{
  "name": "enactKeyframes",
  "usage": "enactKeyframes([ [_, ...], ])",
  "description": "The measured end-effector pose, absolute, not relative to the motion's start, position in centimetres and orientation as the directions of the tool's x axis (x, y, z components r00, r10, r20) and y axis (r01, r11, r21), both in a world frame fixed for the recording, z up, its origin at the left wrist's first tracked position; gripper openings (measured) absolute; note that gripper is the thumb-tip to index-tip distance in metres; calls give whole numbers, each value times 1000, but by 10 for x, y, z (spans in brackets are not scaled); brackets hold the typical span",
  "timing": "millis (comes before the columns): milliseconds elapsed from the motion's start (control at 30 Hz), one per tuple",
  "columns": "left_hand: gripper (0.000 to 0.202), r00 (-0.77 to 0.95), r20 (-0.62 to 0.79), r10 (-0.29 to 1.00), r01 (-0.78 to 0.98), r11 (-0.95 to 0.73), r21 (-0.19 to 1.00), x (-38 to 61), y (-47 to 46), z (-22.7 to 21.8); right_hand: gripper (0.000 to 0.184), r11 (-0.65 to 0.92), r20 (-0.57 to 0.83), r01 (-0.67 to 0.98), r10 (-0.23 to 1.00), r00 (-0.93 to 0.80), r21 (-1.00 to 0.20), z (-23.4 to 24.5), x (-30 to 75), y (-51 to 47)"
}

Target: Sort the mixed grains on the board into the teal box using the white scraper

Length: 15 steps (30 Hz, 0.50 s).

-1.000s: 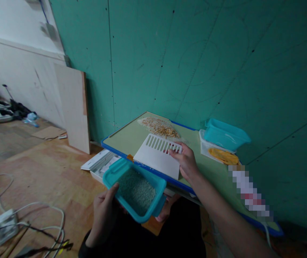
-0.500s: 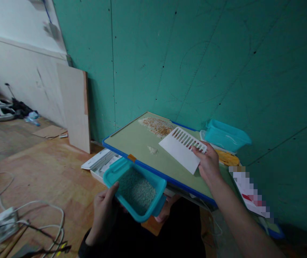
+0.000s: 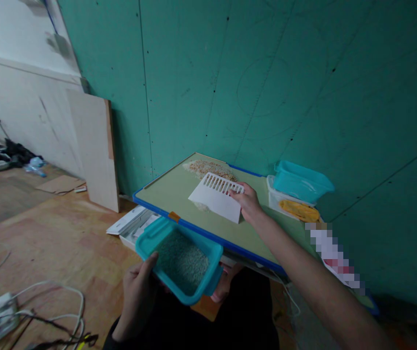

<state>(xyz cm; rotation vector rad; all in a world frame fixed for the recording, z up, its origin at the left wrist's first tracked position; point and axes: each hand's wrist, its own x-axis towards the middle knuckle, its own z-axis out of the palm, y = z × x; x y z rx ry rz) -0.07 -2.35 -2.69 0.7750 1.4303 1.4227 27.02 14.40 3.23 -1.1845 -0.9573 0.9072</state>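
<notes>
Left hand (image 3: 137,287): gripping the near-left rim of the teal tub (image 3: 173,291), thumb on top.
Tub: at the front edge of the table (image 3: 164,194), with pale grain (image 3: 184,260) inside.
Right hand (image 3: 247,200): pinching the right end of the white scraper (image 3: 213,200).
Scraper: over the table, slots toward the mixed pile (image 3: 208,168); a small heap (image 3: 201,206) shows at its near edge.
Table's right: second tub (image 3: 303,182) on a pale box (image 3: 273,198), yellow bundle (image 3: 299,210) in front.

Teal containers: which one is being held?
The teal container at the table's front edge, gripped by the left hand, with pale grain inside; the other container sits near the green wall, no hand on it.
</notes>
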Motion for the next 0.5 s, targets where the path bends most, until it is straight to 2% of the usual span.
enactKeyframes([
  [100, 36, -273, -262, 926, -249, 195, 949, -2, -25, -25, 56, 113, 82, -105, 960, 267, -988, 31, 266, 133],
  [200, 47, -208, -301, 931, -364, 213, 907, 1, -24, -33, 56, 75, 45, -128, 974, 221, -989, 29, 262, 118],
  [367, 53, -209, -316, 925, -462, 192, 866, 5, -20, -48, 54, 26, -7, -170, 982, 190, -985, 27, 254, 97],
  [500, 55, -209, -310, 928, -469, 183, 864, 3, -19, -54, 56, -9, -54, -215, 978, 202, -976, 30, 251, 88],
])
